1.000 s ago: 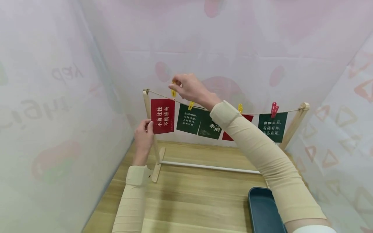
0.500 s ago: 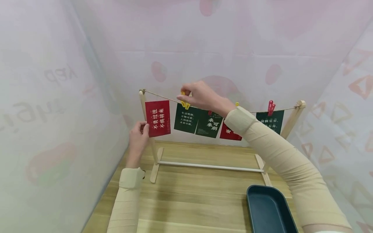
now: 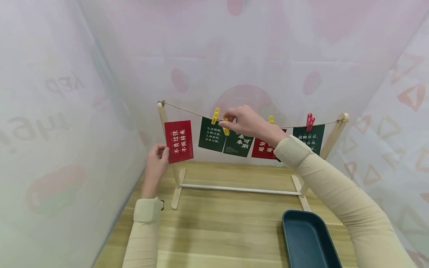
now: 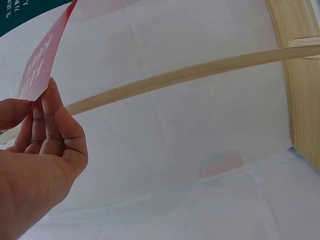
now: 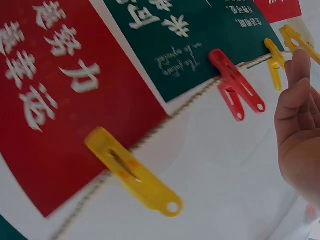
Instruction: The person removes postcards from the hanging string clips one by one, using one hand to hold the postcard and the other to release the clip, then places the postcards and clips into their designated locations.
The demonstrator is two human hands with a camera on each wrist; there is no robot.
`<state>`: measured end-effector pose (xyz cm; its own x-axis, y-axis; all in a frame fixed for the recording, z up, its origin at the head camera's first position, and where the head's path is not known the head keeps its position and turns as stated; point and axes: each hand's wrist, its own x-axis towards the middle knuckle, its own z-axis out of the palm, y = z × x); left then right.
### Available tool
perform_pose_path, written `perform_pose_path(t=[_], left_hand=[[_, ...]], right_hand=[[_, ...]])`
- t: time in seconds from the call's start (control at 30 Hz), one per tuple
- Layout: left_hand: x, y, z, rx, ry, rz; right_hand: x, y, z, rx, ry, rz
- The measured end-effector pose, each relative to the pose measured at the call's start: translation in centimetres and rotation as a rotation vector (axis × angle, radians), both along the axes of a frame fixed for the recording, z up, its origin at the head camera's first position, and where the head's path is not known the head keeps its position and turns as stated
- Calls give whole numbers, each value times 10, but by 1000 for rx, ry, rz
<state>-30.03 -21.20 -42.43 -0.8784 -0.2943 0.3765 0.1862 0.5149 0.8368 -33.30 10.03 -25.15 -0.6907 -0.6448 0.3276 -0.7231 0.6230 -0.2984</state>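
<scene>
My left hand [image 3: 156,163] pinches the lower left edge of a red card [image 3: 179,141] with white characters. That card is below the left end of the twine [image 3: 183,109]; in the left wrist view thumb and fingers grip its corner. Between thumb and fingers of my right hand [image 3: 247,122] is a yellow clothespin [image 3: 226,131], in front of the green cards. Another yellow clothespin [image 3: 215,116] clips the left green card [image 3: 212,134] to the twine. In the right wrist view a red clothespin [image 5: 235,82] holds the neighbouring green card [image 5: 165,45].
Farther right hang a red card [image 5: 75,85] under a yellow clothespin [image 5: 132,172] and a green card [image 3: 311,137] under a red clothespin [image 3: 310,122]. Wooden posts [image 3: 335,136] and a white crossbar [image 3: 239,190] form the rack. A dark blue tray [image 3: 310,238] sits at the front right.
My right hand has moved right and down along the twine with the yellow clothespin. My left hand has lowered the red card slightly, widening its gap from the twine.
</scene>
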Motion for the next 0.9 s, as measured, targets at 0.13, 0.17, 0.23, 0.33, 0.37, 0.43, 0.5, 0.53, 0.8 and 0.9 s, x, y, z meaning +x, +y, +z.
perform_pose_path(t=[0.13, 0.17, 0.23, 0.33, 0.37, 0.43, 0.5, 0.53, 0.8, 0.9], left_hand=[[3, -4, -2, 3, -17, 10], [3, -5, -3, -2, -18, 11], [4, -6, -5, -7, -26, 8], [6, -7, -7, -10, -48, 4], [5, -7, -6, -10, -55, 2], [5, -7, -6, -10, -60, 5], [6, -7, -7, -10, -56, 11], [7, -8, -7, -15, -55, 15], [6, -12, -10, -45, -103, -11], [5, -15, -13, -80, -160, -55]], right_hand=[[-2, 12, -13, -44, -46, -49], [-3, 15, -17, -52, -59, -59], [-3, 21, -25, -65, -75, -77], [-2, 30, -34, -86, -116, -99], [-2, 33, -36, -93, -130, -107], [-1, 38, -40, -101, -156, -123], [2, 42, -44, -92, -163, -137], [3, 44, -45, -82, -162, -144], [7, 55, -55, -12, -137, -163], [9, 62, -61, 7, -128, -163]])
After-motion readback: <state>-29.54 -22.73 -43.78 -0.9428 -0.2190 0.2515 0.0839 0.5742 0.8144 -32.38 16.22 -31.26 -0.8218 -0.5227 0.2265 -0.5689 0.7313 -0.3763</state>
